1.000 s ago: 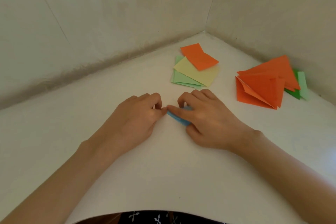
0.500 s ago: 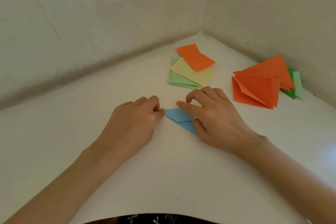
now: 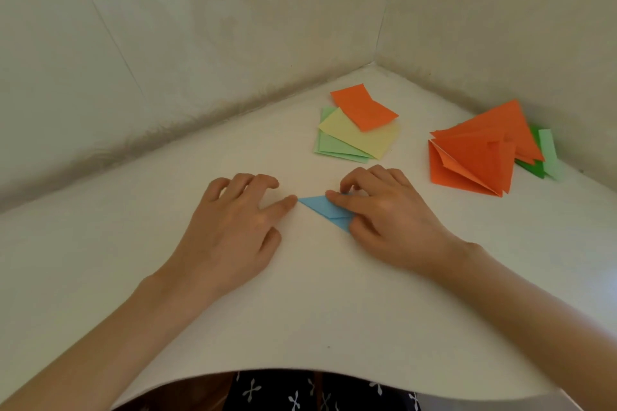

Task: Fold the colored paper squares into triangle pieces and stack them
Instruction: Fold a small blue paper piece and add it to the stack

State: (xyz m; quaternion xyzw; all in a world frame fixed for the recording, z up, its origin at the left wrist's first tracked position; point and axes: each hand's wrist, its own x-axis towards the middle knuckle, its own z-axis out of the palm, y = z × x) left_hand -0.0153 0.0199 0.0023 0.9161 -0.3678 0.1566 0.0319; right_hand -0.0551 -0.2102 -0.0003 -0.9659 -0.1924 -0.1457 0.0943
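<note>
Right hand (image 3: pixel 384 213) is pinching the blue piece (image 3: pixel 322 208), forefinger on top, thumb at its near corner. Left hand (image 3: pixel 233 223) is resting loose, gripping nothing, forefinger touching the piece's left tip. Piece is lying flat on the tabletop (image 3: pixel 300 294), pointing left. Orange stack (image 3: pixel 474 160) is sitting right and further back, so I'm guessing the right hand's nearer for carrying it over.
</note>
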